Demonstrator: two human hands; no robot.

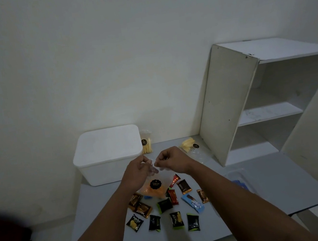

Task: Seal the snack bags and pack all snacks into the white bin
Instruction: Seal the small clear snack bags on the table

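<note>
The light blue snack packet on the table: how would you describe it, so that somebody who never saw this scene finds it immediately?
Start at the white bin at the back of the grey table, then come forward to the small wrapped snacks scattered in front of it. On the right side of that group lies the light blue snack packet, set diagonally. It is the only light blue wrapper; its neighbours are black, brown or red.

We saw a grey table carrying a lidded white bin, a white shelf unit, two bags of yellow sticks and scattered small snack packets.
</note>
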